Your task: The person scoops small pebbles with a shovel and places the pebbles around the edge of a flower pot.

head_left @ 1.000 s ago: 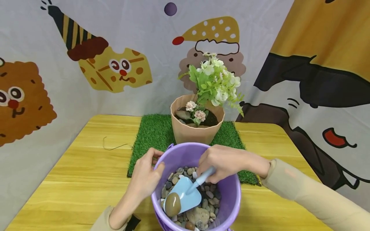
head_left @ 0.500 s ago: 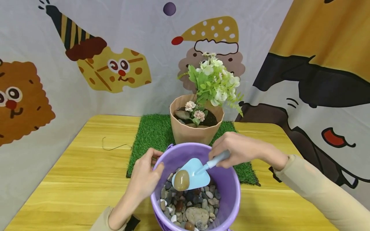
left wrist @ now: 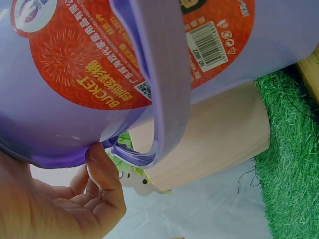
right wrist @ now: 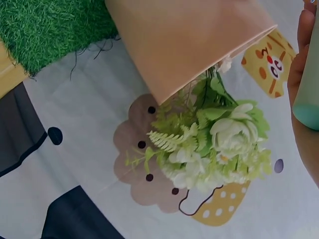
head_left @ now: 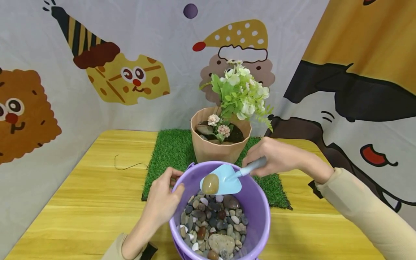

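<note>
In the head view my right hand (head_left: 276, 158) grips the handle of a light blue toy shovel (head_left: 231, 183) above a purple bucket (head_left: 267, 216). One large, smooth brown stone (head_left: 210, 184) lies on the shovel's blade. Below it, mixed pebbles (head_left: 208, 220) cover the bucket's bottom, among them a bigger pale stone (head_left: 221, 242). My left hand (head_left: 164, 196) holds the bucket's left rim, thumb and fingers on either side of the wall. The left wrist view shows that hand (left wrist: 75, 199) at the rim beside the bucket's carrying handle (left wrist: 167, 74). Only the shovel's handle end (right wrist: 306, 107) shows in the right wrist view.
Directly behind the bucket, a peach flowerpot (head_left: 219, 153) with soil, stones and artificial flowers (head_left: 242, 92) stands on a green turf mat (head_left: 173, 148). A thin dark strand (head_left: 130, 166) lies on the wooden table (head_left: 81, 202). A cartoon-printed cloth (head_left: 146, 21) hangs behind.
My right hand has raised the shovel, with the brown stone on it, up from the pebbles and toward the bucket's far right side. My left hand has stayed at the rim.
</note>
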{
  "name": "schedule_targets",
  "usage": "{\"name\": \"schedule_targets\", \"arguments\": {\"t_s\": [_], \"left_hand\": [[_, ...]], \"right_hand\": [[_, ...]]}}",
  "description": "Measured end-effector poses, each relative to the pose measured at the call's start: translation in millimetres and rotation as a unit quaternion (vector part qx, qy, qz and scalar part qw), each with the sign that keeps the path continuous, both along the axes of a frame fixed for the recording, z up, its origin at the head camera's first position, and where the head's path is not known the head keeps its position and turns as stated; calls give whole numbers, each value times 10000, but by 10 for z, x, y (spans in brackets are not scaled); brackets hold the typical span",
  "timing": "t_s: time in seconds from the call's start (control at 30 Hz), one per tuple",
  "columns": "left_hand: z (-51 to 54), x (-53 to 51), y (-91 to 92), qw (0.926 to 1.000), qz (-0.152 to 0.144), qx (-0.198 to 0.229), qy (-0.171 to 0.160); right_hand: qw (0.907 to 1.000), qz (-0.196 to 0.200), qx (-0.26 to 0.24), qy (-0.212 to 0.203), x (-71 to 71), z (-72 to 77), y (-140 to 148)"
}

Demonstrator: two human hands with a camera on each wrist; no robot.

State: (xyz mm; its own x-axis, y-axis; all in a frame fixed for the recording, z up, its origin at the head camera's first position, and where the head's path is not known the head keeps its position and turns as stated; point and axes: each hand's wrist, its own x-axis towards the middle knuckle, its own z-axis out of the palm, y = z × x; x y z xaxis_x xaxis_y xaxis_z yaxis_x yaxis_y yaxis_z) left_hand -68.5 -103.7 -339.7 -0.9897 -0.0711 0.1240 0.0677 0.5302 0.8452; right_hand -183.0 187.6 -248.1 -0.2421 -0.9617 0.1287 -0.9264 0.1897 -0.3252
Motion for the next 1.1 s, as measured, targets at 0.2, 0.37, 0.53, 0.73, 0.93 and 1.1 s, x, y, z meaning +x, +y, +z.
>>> {"name": "schedule_targets", "arguments": {"t_s": [0.2,0.37,0.53,0.73,0.93,1.1], "left_hand": [[-5,-2,1,10000,16,-22,24],[-3,-3,3,10000,18,-20,4],[2,-2,2,10000,11,-3,-37],[3,-1,3,10000,8,-13,-20],[1,0,4,10000,4,1,7],[0,-1,2,10000,5,-6,5]], "right_hand": [[9998,-191,-41,40,-64,30,64],[9989,-447,17,146,-106,40,105],[9963,-821,162,200,-123,64,134],[9907,-1307,342,186,-139,108,183],[9878,-1525,259,168,-190,151,274],[9805,-1934,286,225,-239,197,363]]}}
